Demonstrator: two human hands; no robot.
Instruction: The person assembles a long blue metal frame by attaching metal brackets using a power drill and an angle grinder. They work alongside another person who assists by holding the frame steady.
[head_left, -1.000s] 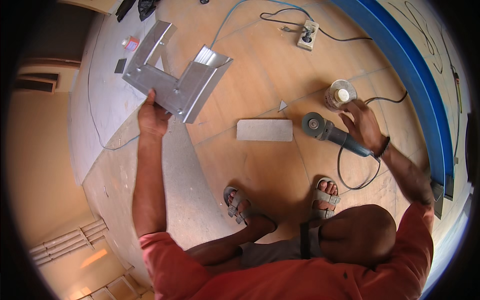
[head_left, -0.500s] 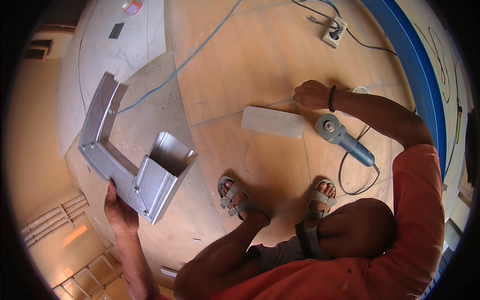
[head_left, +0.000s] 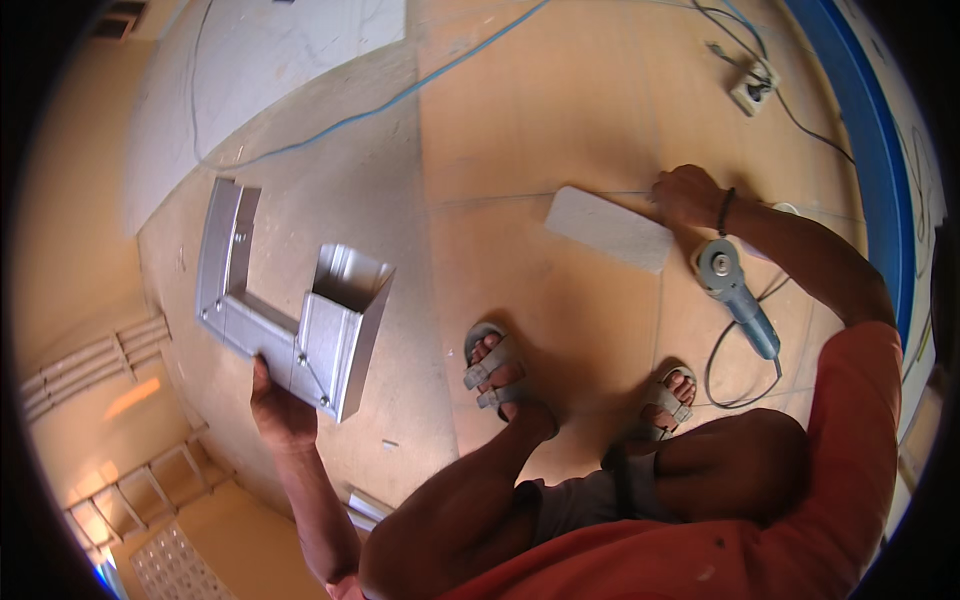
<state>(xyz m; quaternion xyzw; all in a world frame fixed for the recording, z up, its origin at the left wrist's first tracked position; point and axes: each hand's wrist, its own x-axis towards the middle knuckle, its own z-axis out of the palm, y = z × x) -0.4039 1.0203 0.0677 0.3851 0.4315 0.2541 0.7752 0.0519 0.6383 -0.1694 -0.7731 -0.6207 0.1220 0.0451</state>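
A: Where does the metal piece sit against the person's grip?

B: The left hand (head_left: 283, 408) is closed around the lower edge of the U-shaped aluminium frame (head_left: 290, 305), fingers wrapped at the base of the U. The rest of the frame stretches up and away from the hand, held clear above the floor (head_left: 520, 120), with its two channel arms pointing away from the person.

A: And the right hand?

B: The right hand (head_left: 688, 195) is reaching out to the far end of a flat grey slab (head_left: 610, 228) lying on the floor. The fingers are curled at the slab's corner, touching it; whether they have actually gripped it cannot be told from this view.

A: Anything near that hand?

B: An angle grinder (head_left: 735, 290) lies on the floor just beside the slab, below the right wrist, its cable looping next to the sandalled right foot (head_left: 665, 405). A white power strip (head_left: 752, 88) lies further off.
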